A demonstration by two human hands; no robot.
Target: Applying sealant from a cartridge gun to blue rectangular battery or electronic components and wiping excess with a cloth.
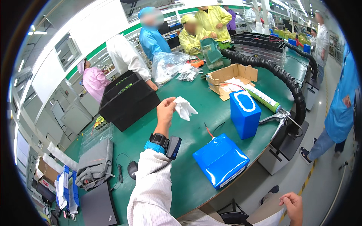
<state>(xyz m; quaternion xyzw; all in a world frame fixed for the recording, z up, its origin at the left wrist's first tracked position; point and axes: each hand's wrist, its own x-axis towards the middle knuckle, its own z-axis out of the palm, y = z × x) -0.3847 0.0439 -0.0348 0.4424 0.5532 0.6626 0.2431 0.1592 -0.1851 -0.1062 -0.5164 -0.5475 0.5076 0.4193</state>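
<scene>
My left hand [165, 113] is raised over the green table, pinching a crumpled white tissue [184, 109] that hangs to its right. My right hand [292, 207] is low at the right, off the table edge, fingers loosely curled and apart with nothing visible in them. A blue-wrapped battery pack [221, 160] lies flat near the table's edge, red and black leads coming from its far side. Behind it a second blue pack [245, 116] stands upright, a ring of white paste on its top. Beside that pack rests a caulking gun [277, 117] with a green-and-white tube [262, 96].
A cardboard box [247, 71], a black ribbed hose [279, 71] and clear plastic bags [169, 66] occupy the far side. Left are a black bin [130, 101], mouse [132, 169], grey bag [96, 164] and laptop [98, 205]. A co-worker's hand [152, 84] touches the table beside the bin.
</scene>
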